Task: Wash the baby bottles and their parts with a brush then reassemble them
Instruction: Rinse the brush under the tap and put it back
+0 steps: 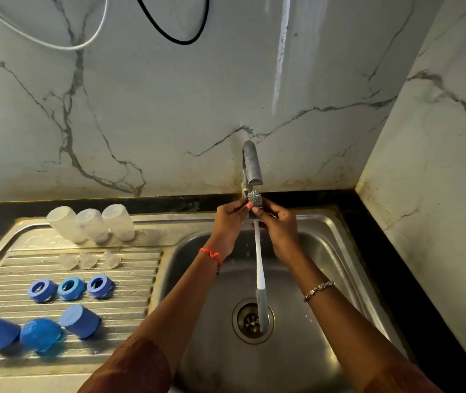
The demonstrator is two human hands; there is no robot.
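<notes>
Brush [258, 259] hangs handle-down below the tap [251, 163], its bristle head directly under the spout. Higher up, the left hand [230, 222] and the right hand [280, 225] each pinch that head with curled fingers. Three bottles [92, 225] stand inverted well left of the tap.

The drainboard [129, 307] lies left of the basin [325, 251], both set in the counter [396, 265]. On the drainboard stand four rows: bottles [91, 224] at the back, teats [88, 260] before them, then collar rings [71, 288], and caps [40, 333] nearest the front. The tap [251, 163] rises behind the basin against the back wall [169, 123]; the side wall [439, 137] stands to the right. Cables [179, 42] hang high on the back wall. Just under the spout, the left hand [227, 222] and right hand [278, 225] meet on either side of the brush [258, 265] head, apparently both pinching it. Its handle hangs over the drain [251, 321].
</notes>
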